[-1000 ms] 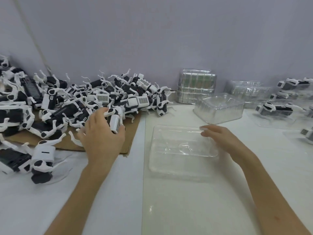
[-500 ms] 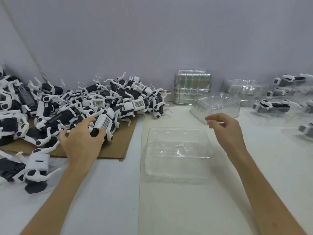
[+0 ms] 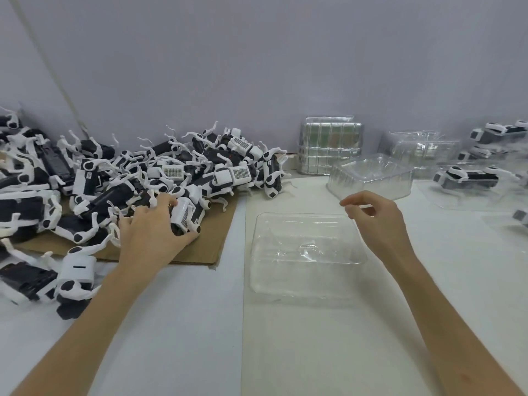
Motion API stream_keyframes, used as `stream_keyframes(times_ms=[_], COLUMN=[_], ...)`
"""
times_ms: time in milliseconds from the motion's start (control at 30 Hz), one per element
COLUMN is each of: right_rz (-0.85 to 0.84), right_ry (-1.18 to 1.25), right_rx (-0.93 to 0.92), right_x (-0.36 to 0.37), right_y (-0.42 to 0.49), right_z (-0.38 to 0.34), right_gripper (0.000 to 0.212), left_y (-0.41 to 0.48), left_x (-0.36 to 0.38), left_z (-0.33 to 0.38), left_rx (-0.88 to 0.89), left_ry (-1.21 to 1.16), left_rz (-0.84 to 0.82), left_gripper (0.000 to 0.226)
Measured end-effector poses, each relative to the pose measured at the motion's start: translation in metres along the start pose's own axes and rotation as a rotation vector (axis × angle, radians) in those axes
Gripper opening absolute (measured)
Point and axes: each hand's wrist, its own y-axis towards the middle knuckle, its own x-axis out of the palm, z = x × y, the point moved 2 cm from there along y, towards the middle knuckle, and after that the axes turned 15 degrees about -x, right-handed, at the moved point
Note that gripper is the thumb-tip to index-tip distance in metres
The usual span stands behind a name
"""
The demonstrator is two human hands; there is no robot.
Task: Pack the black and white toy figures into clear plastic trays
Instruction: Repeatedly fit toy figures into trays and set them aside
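Note:
A heap of black and white toy figures (image 3: 120,178) lies on brown cardboard (image 3: 217,232) at the left. My left hand (image 3: 154,232) reaches into the heap's near edge and its fingers and thumb curl round one toy figure (image 3: 187,217). An empty clear plastic tray (image 3: 307,252) lies on the white table in the middle. My right hand (image 3: 374,218) hovers above the tray's far right corner, fingers loosely curled, holding nothing.
Another clear tray (image 3: 371,178) sits upside down behind the empty one. A stack of silvery trays (image 3: 328,147) stands by the wall. At the right, packed figures (image 3: 468,178) lie in clear trays. One loose figure (image 3: 57,281) lies near the left edge.
My left hand moved left along the heap's edge and took hold of a figure there. My right hand lifted off the tray's far rim and now hovers with curled fingers.

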Motion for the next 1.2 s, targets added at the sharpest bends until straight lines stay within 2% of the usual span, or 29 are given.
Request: stream_keyframes(times_ms=[67, 167, 333, 433, 567, 667, 800, 900, 967, 1067, 1133, 1200], right_rz=[-0.006, 0.001, 0.027, 0.064, 0.124, 0.115, -0.061, -0.181, -0.149, -0.018, 0.049, 0.141], right_ry=[-0.005, -0.014, -0.024, -0.009, 0.010, -0.010, -0.016, -0.073, -0.092, -0.078, -0.035, 0.074], right_rx=[-0.001, -0.008, -0.029, -0.060, -0.175, -0.366, -0.597, -0.703, -0.747, -0.766, -0.702, -0.566], right_x=[0.000, 0.000, 0.000, 0.001, 0.003, 0.006, 0.023, 0.037, 0.039, 0.032, 0.027, 0.021], right_y=[0.000, 0.000, 0.000, -0.001, -0.004, -0.010, -0.020, -0.027, -0.028, -0.026, -0.024, -0.021], right_z=[-0.001, -0.002, -0.004, -0.008, -0.020, -0.031, -0.043, -0.049, -0.051, -0.054, -0.054, -0.054], right_gripper=[0.021, 0.022, 0.021, 0.022, 0.025, 0.030, 0.066, 0.086, 0.077, 0.051, 0.043, 0.033], left_y=[0.002, 0.004, -0.004, -0.014, -0.030, -0.038, -0.052, -0.075, -0.093, -0.108, -0.107, -0.102], left_x=[0.001, 0.004, 0.004, -0.010, -0.036, -0.044, -0.031, -0.020, -0.011, -0.005, -0.008, -0.013], left_z=[-0.002, -0.009, -0.010, 0.006, 0.045, 0.075, 0.113, 0.134, 0.143, 0.147, 0.144, 0.136], left_rx=[-0.019, -0.051, -0.114, -0.068, 0.036, -0.021, -0.281, -0.249, -0.167, -0.048, 0.061, 0.180], left_ry=[-0.064, -0.293, -0.744, -0.907, -1.084, -1.251, -1.579, -1.440, -1.442, -1.396, -1.346, -1.291], left_rz=[-0.007, 0.042, 0.309, 0.489, 0.507, 0.337, -0.219, -0.297, -0.350, -0.448, -0.465, -0.462], left_gripper=[0.059, 0.051, 0.047, 0.041, 0.054, 0.060, 0.066, 0.066, 0.058, 0.040, 0.024, 0.019])
